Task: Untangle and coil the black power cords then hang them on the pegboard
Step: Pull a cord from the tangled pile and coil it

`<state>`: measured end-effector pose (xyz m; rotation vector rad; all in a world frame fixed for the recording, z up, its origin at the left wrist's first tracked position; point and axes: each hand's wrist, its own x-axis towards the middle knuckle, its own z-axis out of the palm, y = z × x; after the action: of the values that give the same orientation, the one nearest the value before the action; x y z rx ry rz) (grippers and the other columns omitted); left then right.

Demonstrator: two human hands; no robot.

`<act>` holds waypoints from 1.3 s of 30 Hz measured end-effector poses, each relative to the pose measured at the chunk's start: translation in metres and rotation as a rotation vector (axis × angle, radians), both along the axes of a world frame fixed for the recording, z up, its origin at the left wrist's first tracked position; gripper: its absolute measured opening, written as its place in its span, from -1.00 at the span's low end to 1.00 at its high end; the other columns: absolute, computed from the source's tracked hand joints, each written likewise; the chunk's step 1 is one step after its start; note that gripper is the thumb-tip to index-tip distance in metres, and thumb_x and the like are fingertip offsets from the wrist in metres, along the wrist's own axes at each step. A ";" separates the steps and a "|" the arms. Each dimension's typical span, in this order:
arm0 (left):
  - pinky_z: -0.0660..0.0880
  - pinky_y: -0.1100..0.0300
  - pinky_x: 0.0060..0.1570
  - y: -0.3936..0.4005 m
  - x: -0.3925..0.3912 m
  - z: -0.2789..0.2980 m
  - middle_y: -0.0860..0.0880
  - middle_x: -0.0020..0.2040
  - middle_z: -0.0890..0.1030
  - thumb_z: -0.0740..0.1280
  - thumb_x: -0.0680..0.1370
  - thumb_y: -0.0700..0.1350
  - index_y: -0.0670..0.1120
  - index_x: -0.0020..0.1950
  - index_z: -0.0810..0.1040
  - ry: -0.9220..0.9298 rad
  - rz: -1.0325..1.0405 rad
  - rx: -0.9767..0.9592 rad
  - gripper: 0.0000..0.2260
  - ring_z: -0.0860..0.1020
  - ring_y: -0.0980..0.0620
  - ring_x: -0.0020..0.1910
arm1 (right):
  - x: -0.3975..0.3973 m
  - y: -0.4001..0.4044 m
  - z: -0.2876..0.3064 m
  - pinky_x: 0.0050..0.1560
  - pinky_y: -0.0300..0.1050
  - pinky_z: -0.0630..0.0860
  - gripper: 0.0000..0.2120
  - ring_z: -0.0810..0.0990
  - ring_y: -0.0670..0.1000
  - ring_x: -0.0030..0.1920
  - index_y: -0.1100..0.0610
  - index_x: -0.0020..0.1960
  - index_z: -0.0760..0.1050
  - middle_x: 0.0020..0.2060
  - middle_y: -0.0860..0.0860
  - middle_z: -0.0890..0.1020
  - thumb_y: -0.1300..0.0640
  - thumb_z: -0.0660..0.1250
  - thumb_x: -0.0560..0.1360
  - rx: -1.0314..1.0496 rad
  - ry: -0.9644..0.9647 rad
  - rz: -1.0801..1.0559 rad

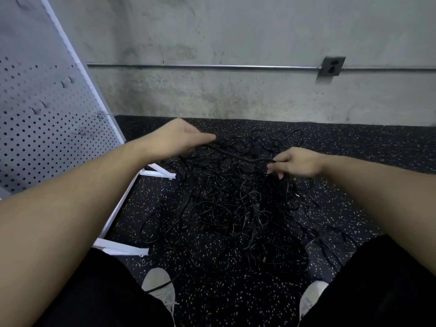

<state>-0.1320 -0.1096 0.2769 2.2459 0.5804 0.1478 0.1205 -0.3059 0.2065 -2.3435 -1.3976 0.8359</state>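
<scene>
Right hand (pixel 299 162) pinches one strand of the tangled black power cords (pixel 236 208) (frame centre); left hand (pixel 181 138) grips the same strand, fingers curled.

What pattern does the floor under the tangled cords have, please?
The floor is black with small pale flecks scattered all over, seen in the head view.

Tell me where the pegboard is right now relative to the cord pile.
In the head view the pegboard stands at the left edge, leaning on its white frame beside the concrete wall, just left of the tangled black cords on the floor.
</scene>
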 end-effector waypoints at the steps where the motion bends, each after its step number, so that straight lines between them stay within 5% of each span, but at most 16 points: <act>1: 0.26 0.16 -0.35 0.004 -0.003 -0.006 -0.02 -0.48 0.38 0.36 0.61 0.14 -0.08 -0.38 0.39 0.058 0.009 0.027 -0.54 0.25 0.05 -0.51 | 0.000 0.001 0.001 -0.46 -0.42 0.28 -0.70 0.40 -0.25 -0.52 0.02 0.01 0.68 -0.25 -0.02 0.63 -0.13 0.27 0.64 0.017 -0.016 -0.001; 4: 0.52 0.06 -0.12 0.009 -0.007 -0.021 -0.08 -0.23 0.71 0.24 0.67 0.14 -0.12 -0.09 0.61 0.186 0.011 -0.077 -0.63 0.55 0.00 -0.38 | -0.011 0.007 0.011 -0.46 -0.41 0.31 -0.72 0.46 -0.21 -0.47 -0.01 0.04 0.69 -0.28 0.08 0.62 -0.14 0.28 0.63 0.079 -0.027 0.038; 6: 0.60 -0.02 0.08 0.006 -0.004 -0.029 -0.06 -0.05 0.75 0.17 0.68 0.19 -0.04 0.15 0.61 0.219 0.015 -0.180 -0.63 0.68 -0.06 -0.17 | -0.024 0.017 0.022 -0.43 -0.41 0.33 -0.72 0.49 -0.20 -0.43 0.01 0.09 0.70 -0.29 0.06 0.65 -0.12 0.28 0.64 0.155 -0.058 0.085; 9: 0.55 -0.03 0.24 -0.006 0.008 -0.031 0.08 0.06 0.73 0.11 0.67 0.27 0.11 0.23 0.58 0.165 0.010 -0.234 -0.63 0.68 0.04 0.08 | -0.050 0.036 0.043 -0.45 -0.37 0.29 -0.75 0.40 -0.21 -0.52 -0.01 0.08 0.71 -0.42 -0.10 0.54 -0.06 0.28 0.65 0.267 -0.073 0.163; 13: 0.57 0.05 0.03 -0.026 0.029 -0.025 -0.07 -0.25 0.66 0.11 0.70 0.22 -0.07 0.02 0.59 0.075 -0.012 -0.324 -0.58 0.64 -0.07 -0.18 | -0.072 0.049 0.053 -0.42 -0.37 0.33 -0.78 0.37 -0.20 -0.52 0.06 -0.01 0.66 -0.45 -0.15 0.48 0.01 0.28 0.66 0.307 -0.051 0.231; 16: 0.66 0.06 -0.10 -0.030 0.032 -0.023 0.05 -0.42 0.43 0.16 0.68 0.20 -0.09 -0.01 0.64 0.133 -0.031 -0.346 -0.57 0.46 0.11 -0.45 | -0.072 0.046 0.047 -0.39 -0.25 0.44 -0.75 0.44 -0.14 -0.50 0.12 -0.01 0.59 -0.48 -0.15 0.47 -0.01 0.25 0.67 0.246 0.050 0.192; 20: 0.52 0.24 -0.35 -0.028 0.030 -0.017 0.08 -0.45 0.40 0.19 0.69 0.14 -0.07 -0.24 0.49 0.048 -0.059 -0.143 -0.59 0.42 0.12 -0.46 | -0.065 0.037 0.040 -0.02 -0.17 0.62 -0.65 0.71 -0.01 -0.21 0.13 -0.13 0.53 -0.29 -0.01 0.70 -0.11 0.25 0.65 0.117 0.204 0.156; 24: 0.53 0.06 -0.12 -0.022 0.025 -0.009 0.03 -0.33 0.54 0.13 0.71 0.13 -0.04 -0.24 0.42 -0.121 -0.070 -0.219 -0.60 0.54 0.04 -0.35 | -0.053 0.030 0.028 0.34 0.04 0.52 -0.64 0.65 -0.11 -0.02 0.06 -0.01 0.69 -0.14 -0.18 0.72 -0.17 0.25 0.64 -0.061 0.266 0.201; 27: 0.53 0.09 -0.17 -0.013 0.021 -0.001 0.01 -0.31 0.59 0.15 0.72 0.09 -0.04 -0.25 0.43 -0.319 0.076 -0.411 -0.62 0.56 0.04 -0.37 | -0.041 0.022 0.015 0.37 0.08 0.45 -0.75 0.64 -0.06 0.09 -0.04 0.03 0.60 0.02 -0.10 0.71 -0.16 0.25 0.64 -0.178 0.142 0.216; 30: 0.52 0.25 -0.38 0.003 0.009 0.007 0.00 -0.37 0.58 0.15 0.72 0.02 -0.05 -0.27 0.42 -0.515 0.287 -0.576 -0.63 0.51 0.08 -0.48 | -0.027 0.009 0.007 0.31 0.00 0.40 -0.76 0.67 -0.03 0.04 -0.06 0.04 0.58 -0.10 -0.04 0.71 -0.12 0.18 0.69 -0.311 0.085 0.176; 32: 0.37 0.27 -0.51 0.015 -0.003 0.003 0.02 -0.46 0.47 0.15 0.71 0.00 -0.03 -0.29 0.39 -0.548 0.331 -0.649 -0.63 0.32 0.11 -0.57 | -0.019 0.004 0.008 0.14 -0.02 0.46 -0.69 0.63 0.02 -0.02 0.02 0.07 0.62 -0.15 0.01 0.66 -0.12 0.18 0.69 -0.240 0.076 0.108; 35: 0.09 0.28 -0.58 0.022 -0.011 -0.005 0.04 -0.47 0.36 0.12 0.71 -0.01 -0.02 -0.30 0.35 -0.491 0.260 -0.708 -0.63 0.14 0.13 -0.57 | -0.024 0.010 0.007 0.02 -0.05 0.51 -0.74 0.65 0.06 0.08 -0.01 0.28 0.50 0.06 0.02 0.64 -0.09 0.27 0.65 -0.091 0.145 0.043; 39: -0.03 0.22 -0.53 0.001 0.005 -0.004 0.02 -0.41 0.45 0.14 0.70 -0.05 -0.10 -0.18 0.50 -0.285 0.063 -0.570 -0.69 0.15 0.14 -0.55 | -0.052 0.033 0.008 0.38 -0.03 0.40 -0.15 0.49 0.00 0.34 -0.30 0.59 0.01 0.45 -0.13 0.40 -0.21 0.46 0.49 -0.046 0.145 0.156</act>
<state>-0.1267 -0.1088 0.2726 1.6208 0.4664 0.2899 0.0688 -0.2733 0.2142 -2.1786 -1.5289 1.0681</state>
